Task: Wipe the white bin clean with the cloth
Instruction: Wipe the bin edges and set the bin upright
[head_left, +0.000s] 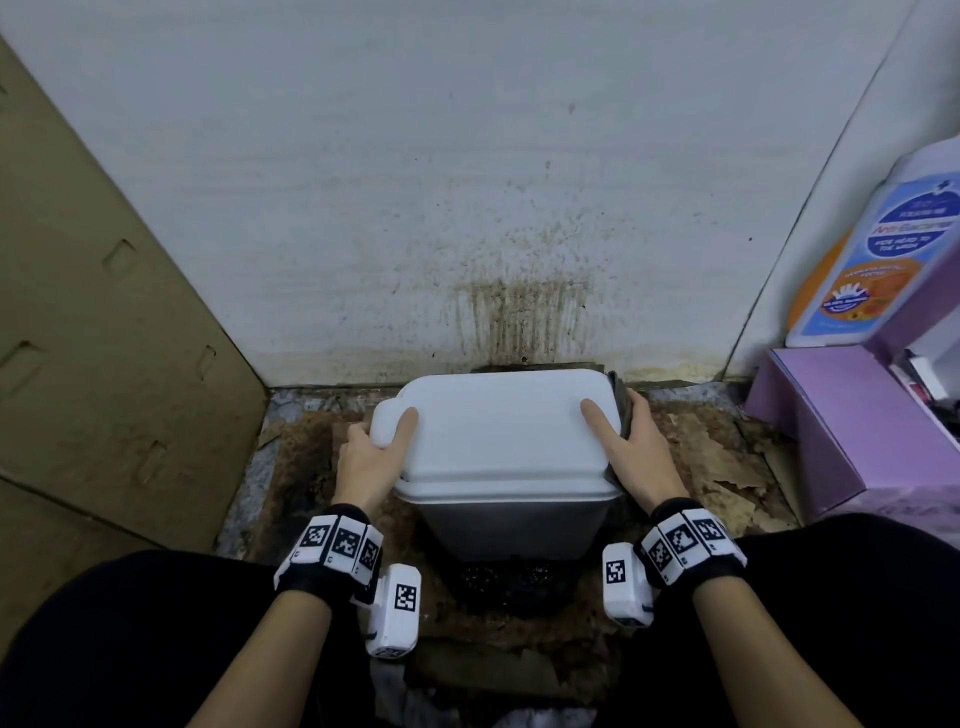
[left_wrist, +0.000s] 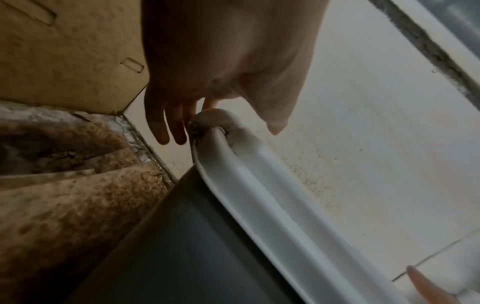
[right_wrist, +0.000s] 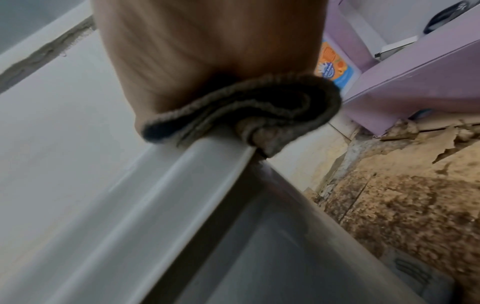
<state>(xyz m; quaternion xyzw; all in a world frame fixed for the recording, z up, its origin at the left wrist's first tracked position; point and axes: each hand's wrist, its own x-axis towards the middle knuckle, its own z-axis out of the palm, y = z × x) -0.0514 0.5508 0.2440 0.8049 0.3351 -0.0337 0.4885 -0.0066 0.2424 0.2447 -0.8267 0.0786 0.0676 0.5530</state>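
On stained floor (head_left: 691, 467), between knees: white bin (head_left: 498, 441), lid closed, back edge near streaked wall (head_left: 467, 182). Left hand (head_left: 371, 457) grips lid's left end, thumb on top, fingers (left_wrist: 158, 123) curled down over side. Right hand (head_left: 636, 452) grips right end, fingers clamping folded dark cloth (right_wrist: 249, 109) against lid edge (thumb flat on top). Beyond: cardboard (head_left: 104, 312) left, purple box (head_left: 852, 426) right

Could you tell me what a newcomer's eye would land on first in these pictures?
Probably the white bin, centred against the wall, with the left hand and right hand clasping its lid from either side. The right hand presses a dark cloth to the lid's edge. Next, the brown streaked stain on the wall just above it.
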